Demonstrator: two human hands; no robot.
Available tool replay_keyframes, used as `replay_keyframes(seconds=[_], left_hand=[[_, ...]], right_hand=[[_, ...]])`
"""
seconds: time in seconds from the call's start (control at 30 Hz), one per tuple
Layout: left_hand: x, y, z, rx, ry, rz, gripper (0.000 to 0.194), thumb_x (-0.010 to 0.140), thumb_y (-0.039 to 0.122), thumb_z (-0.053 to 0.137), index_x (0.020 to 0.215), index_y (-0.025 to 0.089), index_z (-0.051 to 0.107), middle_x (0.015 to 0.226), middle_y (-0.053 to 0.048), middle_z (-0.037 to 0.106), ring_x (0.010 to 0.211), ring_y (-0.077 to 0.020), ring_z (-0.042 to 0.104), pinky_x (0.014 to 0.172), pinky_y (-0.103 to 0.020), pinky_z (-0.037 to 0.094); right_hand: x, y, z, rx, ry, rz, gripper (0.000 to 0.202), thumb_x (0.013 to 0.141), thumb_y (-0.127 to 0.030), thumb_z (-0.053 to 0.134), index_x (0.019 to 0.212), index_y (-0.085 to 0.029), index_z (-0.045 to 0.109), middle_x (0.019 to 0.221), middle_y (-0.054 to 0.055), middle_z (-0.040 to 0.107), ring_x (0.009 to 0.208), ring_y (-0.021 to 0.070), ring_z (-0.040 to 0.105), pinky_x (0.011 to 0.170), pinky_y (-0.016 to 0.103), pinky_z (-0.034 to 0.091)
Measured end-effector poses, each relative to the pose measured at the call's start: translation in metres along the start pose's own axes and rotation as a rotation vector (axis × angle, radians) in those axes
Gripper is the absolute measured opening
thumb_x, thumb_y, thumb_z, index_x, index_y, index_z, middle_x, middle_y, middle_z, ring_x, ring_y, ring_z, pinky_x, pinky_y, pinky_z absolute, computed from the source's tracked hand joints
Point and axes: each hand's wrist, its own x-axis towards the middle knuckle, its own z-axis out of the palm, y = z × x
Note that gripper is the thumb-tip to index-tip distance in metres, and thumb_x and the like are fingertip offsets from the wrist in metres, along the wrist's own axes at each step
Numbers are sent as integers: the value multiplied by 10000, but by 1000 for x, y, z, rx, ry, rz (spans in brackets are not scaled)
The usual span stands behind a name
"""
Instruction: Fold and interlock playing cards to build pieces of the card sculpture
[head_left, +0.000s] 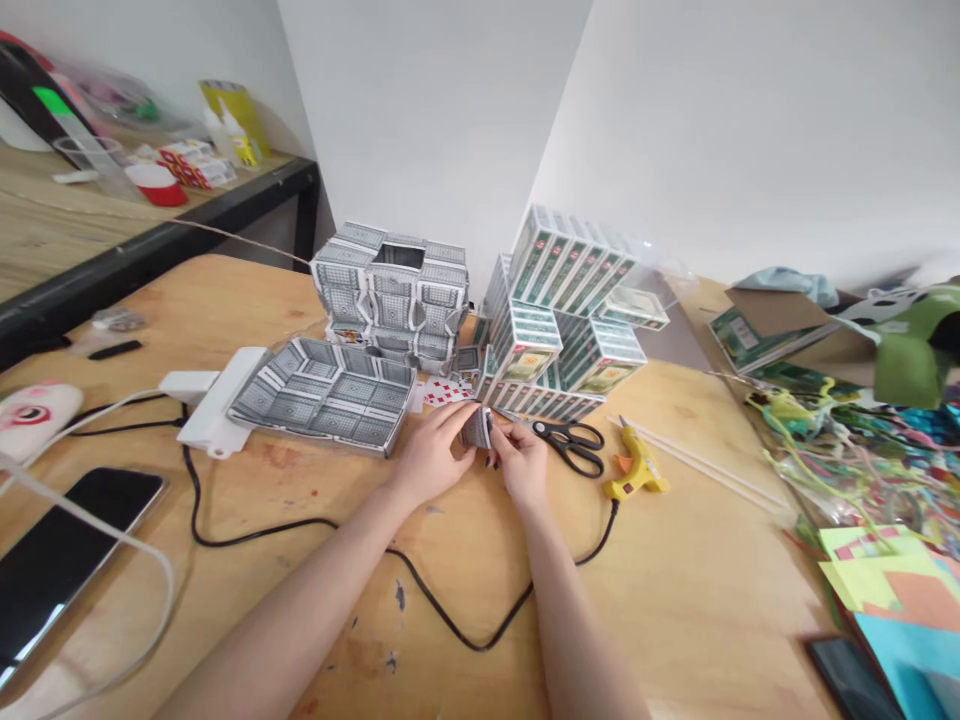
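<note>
Between my two hands is a grey-backed playing card [475,428], bent or folded, just above the table. My left hand [435,452] grips its left side with curled fingers. On its right side, my right hand [520,458] pinches the edge. Just beyond lie loose playing cards [448,391], one showing red diamonds. A shallow tray built from cards [330,395] sits to the left of my hands. Behind it stands a box-like structure of folded cards [394,290] with an opening on top. Black-handled scissors [574,440] lie right of my right hand.
Stacked card boxes [559,330] stand behind my hands. A yellow glue gun [636,465] rests on the right, its black cable [480,645] looping across the front. Left are a white power strip [217,410] and a phone [75,550]. Coloured paper [900,590] and craft bits crowd the right.
</note>
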Motion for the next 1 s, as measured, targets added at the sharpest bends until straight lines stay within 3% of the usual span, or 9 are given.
replay_keyframes(seconds=[0.13, 0.23, 0.3, 0.77, 1.0], left_hand=[[1, -1, 0, 36, -1, -9, 556, 724, 170, 551, 1261, 200, 408, 1249, -81, 490, 1157, -228, 456, 980, -390, 406], [1, -2, 1, 53, 5, -2, 532, 737, 199, 551, 1253, 202, 422, 1230, -86, 491, 1149, -232, 455, 974, -391, 404], [1, -2, 1, 63, 12, -3, 522, 740, 216, 553, 1247, 200, 433, 1223, -89, 489, 1144, -234, 455, 969, -387, 405], [0, -8, 2, 37, -11, 61, 516, 729, 171, 556, 1234, 209, 455, 1198, -86, 488, 1126, -236, 441, 948, -406, 400], [-1, 0, 0, 4, -47, 47, 520, 716, 173, 575, 1223, 224, 473, 1185, -85, 486, 1124, -249, 415, 954, -427, 374]], right_hand=[[-1, 7, 3, 17, 12, -17, 345, 788, -457, 467, 773, -151, 626, 456, -28, 529, 381, 108, 448, 419, 240, 368], [-2, 13, 6, 29, -25, -21, 413, 763, -428, 519, 1074, -161, 573, 626, 3, 619, 401, 106, 469, 417, 247, 404], [-3, 16, 7, 32, -65, -23, 461, 736, -385, 564, 1138, -162, 538, 684, 17, 639, 414, 103, 482, 428, 250, 429], [-5, 13, 5, 139, -130, 21, 358, 724, -310, 552, 1049, -159, 541, 797, 38, 666, 340, 68, 449, 345, 226, 384], [-2, 9, 3, 203, -79, 74, 252, 673, -257, 593, 899, -148, 574, 554, -22, 596, 315, 40, 314, 323, 180, 219]])
